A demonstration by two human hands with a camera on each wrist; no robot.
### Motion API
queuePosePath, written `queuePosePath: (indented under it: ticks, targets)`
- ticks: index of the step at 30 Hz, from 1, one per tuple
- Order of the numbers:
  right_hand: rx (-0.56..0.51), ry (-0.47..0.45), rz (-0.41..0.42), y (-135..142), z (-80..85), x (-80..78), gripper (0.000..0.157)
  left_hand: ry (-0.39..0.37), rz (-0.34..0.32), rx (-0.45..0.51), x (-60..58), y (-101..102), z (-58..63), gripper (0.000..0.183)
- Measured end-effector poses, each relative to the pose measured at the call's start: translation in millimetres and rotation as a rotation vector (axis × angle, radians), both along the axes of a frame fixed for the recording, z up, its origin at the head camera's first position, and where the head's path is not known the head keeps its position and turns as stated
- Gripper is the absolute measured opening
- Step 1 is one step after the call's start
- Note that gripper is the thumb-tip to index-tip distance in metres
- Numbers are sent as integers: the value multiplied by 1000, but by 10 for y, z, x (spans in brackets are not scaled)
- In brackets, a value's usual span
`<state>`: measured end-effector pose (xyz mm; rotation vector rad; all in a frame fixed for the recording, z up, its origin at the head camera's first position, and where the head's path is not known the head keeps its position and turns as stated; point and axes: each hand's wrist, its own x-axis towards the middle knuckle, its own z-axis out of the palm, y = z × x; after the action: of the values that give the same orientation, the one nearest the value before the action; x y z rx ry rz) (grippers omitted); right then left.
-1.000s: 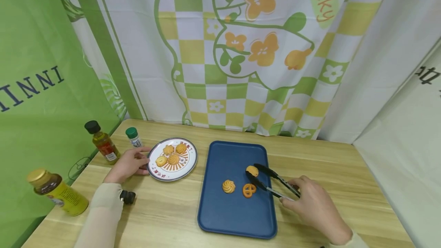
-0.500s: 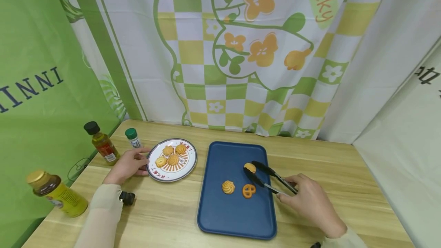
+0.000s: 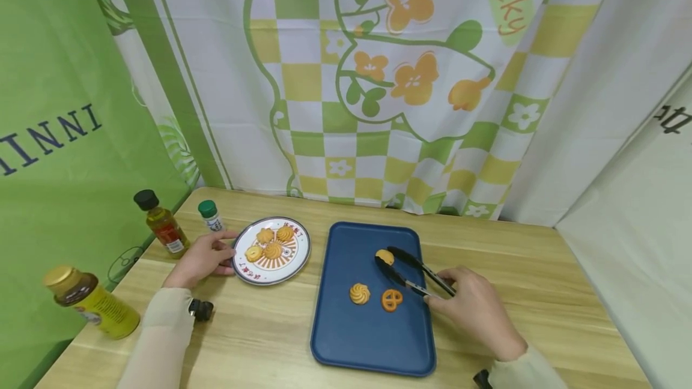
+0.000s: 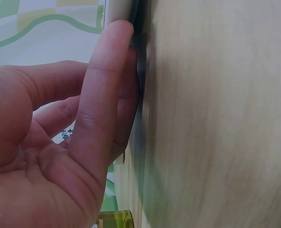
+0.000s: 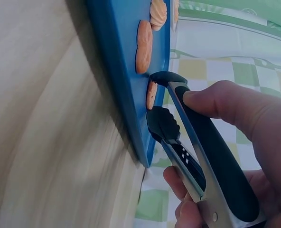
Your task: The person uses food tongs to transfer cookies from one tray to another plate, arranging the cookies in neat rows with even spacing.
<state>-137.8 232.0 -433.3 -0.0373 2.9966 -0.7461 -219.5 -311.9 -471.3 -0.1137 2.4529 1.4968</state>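
Note:
My right hand (image 3: 476, 311) grips black-tipped metal tongs (image 5: 216, 171) over the upper right of the blue tray (image 3: 373, 341). A round cookie (image 3: 385, 256) lies between the tong tips, low over the tray; whether it touches the tray I cannot tell. Nearer the front of the tray lie a swirl cookie (image 3: 359, 293) and a pretzel-shaped cookie (image 3: 391, 299), both apart from the tongs. To the left, my left hand (image 3: 202, 260) touches the left rim of a white plate (image 3: 294, 266) with its fingertips. Several cookies (image 3: 273, 250) sit on that plate.
Left of the plate stand a green-capped shaker (image 3: 211, 215), a dark-capped bottle (image 3: 164, 227) and a yellow bottle with a gold cap (image 3: 94, 305). A patterned curtain (image 3: 378, 155) hangs behind the wooden table (image 3: 259, 341).
The right hand and tongs have shifted left and slightly away from me, and the round cookie has moved with the tips. The left hand and plate have stayed in place.

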Motion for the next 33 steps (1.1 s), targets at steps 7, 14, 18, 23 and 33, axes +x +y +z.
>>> queuePosePath:
  ticks: [7, 14, 18, 23, 33]
  targets:
    - [-29, 2, 25, -175, -7, -75, 58, 4, 5, -8, 20, 10, 11, 57]
    - [-41, 42, 78, -440, 6, -139, 58, 1, 7, -7, 23, -5, -5, 57]
    - [-44, 58, 101, -592, 6, -171, 56, 2, 4, -5, 0, -7, -19, 57]
    - [-77, 64, 143, -803, 67, -216, 52, 3, 2, 0, -13, 1, -12, 56]
    - [-89, 57, 198, -1190, 102, -296, 51, 4, -3, 2, -19, -17, -22, 56]
